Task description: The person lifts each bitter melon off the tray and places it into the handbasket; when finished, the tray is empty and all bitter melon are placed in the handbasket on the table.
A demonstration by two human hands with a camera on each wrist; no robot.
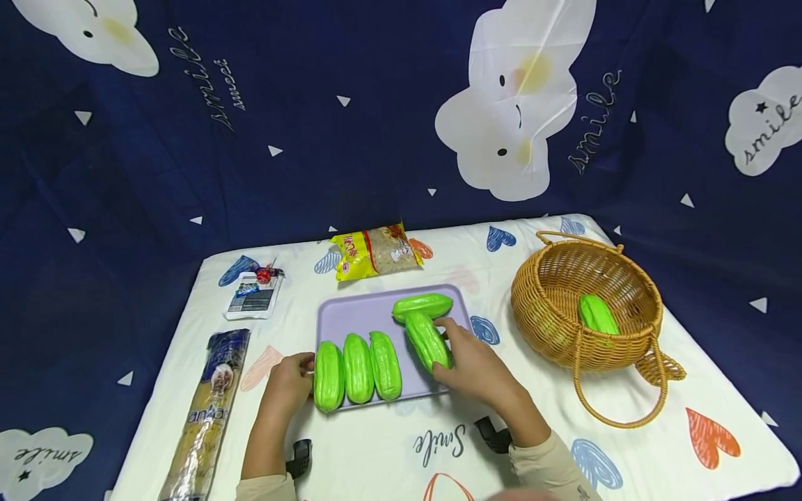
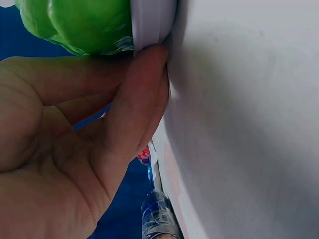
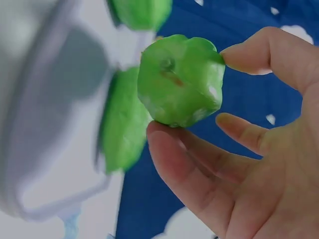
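A lilac tray (image 1: 370, 299) holds several plump, ridged bright-green cucumbers. Three lie side by side along its left half, the leftmost cucumber (image 1: 328, 376) by the rim. Another cucumber (image 1: 422, 306) lies crosswise at the back right. My right hand (image 1: 473, 362) grips a cucumber (image 3: 179, 82) between thumb and fingers; in the right wrist view its blunt end faces the camera, lifted off the tray. At the tray's left edge, my left hand (image 1: 289, 383) pinches the rim, its thumb (image 2: 142, 99) against the outer wall, close beside a cucumber (image 2: 79, 22).
A wicker basket (image 1: 551, 334) with one cucumber (image 1: 598, 314) inside stands right. Behind the tray lies a yellow food bag (image 1: 379, 252). To the left are a long pasta packet (image 1: 209, 417) and a white pouch (image 1: 253, 298) with small wrapped items on top.
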